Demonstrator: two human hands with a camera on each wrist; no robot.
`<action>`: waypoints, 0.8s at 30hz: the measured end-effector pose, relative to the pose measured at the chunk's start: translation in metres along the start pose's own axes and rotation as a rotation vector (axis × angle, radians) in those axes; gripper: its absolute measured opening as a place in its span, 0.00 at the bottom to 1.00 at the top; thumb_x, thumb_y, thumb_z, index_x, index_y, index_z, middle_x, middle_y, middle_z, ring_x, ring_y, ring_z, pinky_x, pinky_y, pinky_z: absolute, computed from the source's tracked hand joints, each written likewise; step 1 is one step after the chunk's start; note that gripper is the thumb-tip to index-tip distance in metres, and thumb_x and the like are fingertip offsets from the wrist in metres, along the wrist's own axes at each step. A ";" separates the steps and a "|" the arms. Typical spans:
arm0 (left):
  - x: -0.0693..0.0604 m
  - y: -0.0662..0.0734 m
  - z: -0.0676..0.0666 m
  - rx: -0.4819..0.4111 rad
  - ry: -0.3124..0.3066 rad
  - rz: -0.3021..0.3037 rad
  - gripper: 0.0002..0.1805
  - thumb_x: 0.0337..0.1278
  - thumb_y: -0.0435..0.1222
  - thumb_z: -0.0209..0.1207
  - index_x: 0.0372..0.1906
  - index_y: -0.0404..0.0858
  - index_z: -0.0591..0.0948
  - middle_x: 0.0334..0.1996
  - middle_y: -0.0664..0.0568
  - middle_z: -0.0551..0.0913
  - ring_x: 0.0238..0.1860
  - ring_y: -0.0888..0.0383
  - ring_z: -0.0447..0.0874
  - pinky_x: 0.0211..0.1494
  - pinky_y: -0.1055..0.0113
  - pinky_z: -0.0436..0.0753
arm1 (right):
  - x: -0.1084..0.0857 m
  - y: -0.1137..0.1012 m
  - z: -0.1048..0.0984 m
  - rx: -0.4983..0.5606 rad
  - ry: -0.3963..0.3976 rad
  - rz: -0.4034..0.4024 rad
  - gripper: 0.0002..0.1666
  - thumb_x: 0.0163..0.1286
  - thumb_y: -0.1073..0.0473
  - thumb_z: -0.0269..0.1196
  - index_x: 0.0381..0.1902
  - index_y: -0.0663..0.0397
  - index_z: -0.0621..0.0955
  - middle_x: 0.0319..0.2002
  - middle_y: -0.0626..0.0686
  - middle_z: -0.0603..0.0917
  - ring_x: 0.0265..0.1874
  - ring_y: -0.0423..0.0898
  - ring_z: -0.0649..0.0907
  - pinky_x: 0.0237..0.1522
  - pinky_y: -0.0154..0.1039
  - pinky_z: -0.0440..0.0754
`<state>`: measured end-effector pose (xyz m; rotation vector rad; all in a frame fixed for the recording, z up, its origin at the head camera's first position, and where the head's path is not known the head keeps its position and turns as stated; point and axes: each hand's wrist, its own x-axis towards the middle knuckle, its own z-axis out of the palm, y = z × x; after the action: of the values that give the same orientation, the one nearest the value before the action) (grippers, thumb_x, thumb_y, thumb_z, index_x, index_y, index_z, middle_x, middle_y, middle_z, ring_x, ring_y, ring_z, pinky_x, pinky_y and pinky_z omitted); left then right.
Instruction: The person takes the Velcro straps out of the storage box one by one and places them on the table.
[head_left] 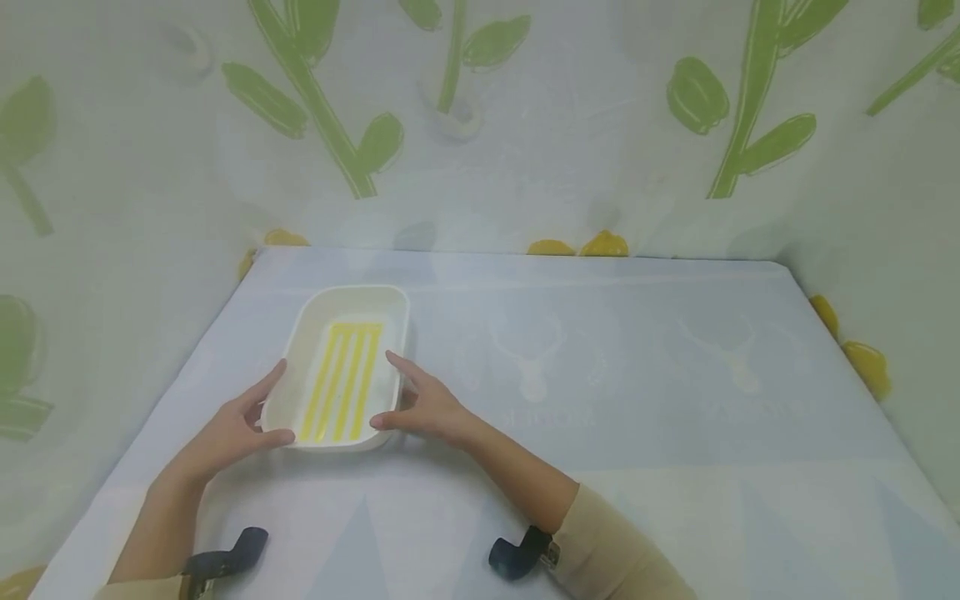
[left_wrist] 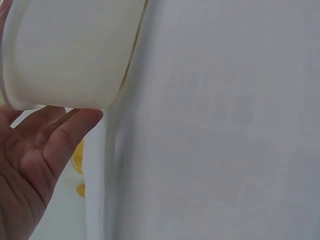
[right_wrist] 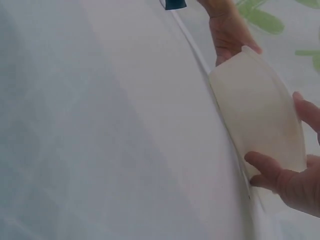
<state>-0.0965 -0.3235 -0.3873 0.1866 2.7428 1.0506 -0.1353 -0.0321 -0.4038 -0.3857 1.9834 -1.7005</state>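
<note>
A white rectangular tray with rounded corners and yellow stripes on its inner floor stands over the left part of the table. My left hand holds its left side near the front corner, thumb at the front rim. On the opposite side my right hand grips the right wall, thumb on the near rim and one finger over the edge. The left wrist view shows the outer wall with fingertips against its lower edge. Whether the tray's underside touches the table cannot be told.
A pale cloth with faint deer-head prints covers the table. Behind it and at both sides hangs a curtain with green leaf prints. Dark wrist mounts sit on both forearms.
</note>
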 end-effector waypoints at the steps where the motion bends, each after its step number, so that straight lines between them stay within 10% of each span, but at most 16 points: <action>1: 0.000 0.001 0.001 -0.003 0.001 -0.001 0.58 0.46 0.41 0.70 0.75 0.41 0.44 0.72 0.32 0.47 0.65 0.25 0.55 0.55 0.39 0.73 | 0.000 0.001 0.000 0.019 0.002 0.006 0.56 0.51 0.58 0.75 0.71 0.28 0.58 0.72 0.41 0.59 0.67 0.46 0.68 0.65 0.41 0.68; 24: 0.009 0.011 0.015 -0.015 0.001 0.006 0.58 0.45 0.45 0.71 0.75 0.42 0.45 0.72 0.35 0.50 0.64 0.28 0.61 0.55 0.42 0.75 | -0.008 0.004 -0.022 0.148 -0.014 0.021 0.53 0.52 0.66 0.72 0.71 0.31 0.61 0.73 0.45 0.59 0.65 0.50 0.71 0.56 0.39 0.77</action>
<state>-0.1010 -0.3035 -0.3922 0.1923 2.7360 1.0736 -0.1405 -0.0090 -0.4040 -0.3229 1.8309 -1.8125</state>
